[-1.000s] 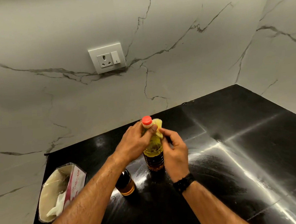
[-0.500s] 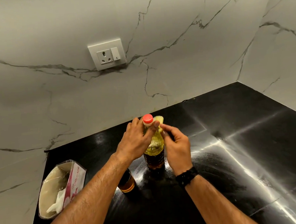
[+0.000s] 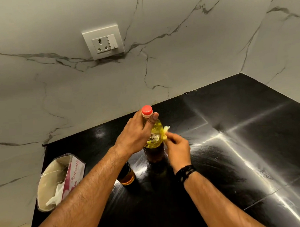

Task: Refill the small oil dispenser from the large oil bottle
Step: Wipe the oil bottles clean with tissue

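The large oil bottle (image 3: pixel 154 139), clear with yellow oil and a red cap (image 3: pixel 147 109), stands upright on the black counter (image 3: pixel 234 152). My left hand (image 3: pixel 135 135) grips its neck just under the cap. My right hand (image 3: pixel 178 147) pinches a small oil-stained wad of tissue (image 3: pixel 166 132) against the bottle's right shoulder. The small oil dispenser (image 3: pixel 126 175), dark glass with amber oil at the bottom, stands near the bottle's front left, partly hidden behind my left forearm.
An open pack of tissues (image 3: pixel 60 180) lies at the counter's left edge. Marble walls meet in a corner at the back right, and a wall socket (image 3: pixel 103 42) sits above. The counter's right half shows glare streaks.
My right hand with the tissue has slid down from beside the cap to the bottle's shoulder. My left hand keeps its grip on the neck.
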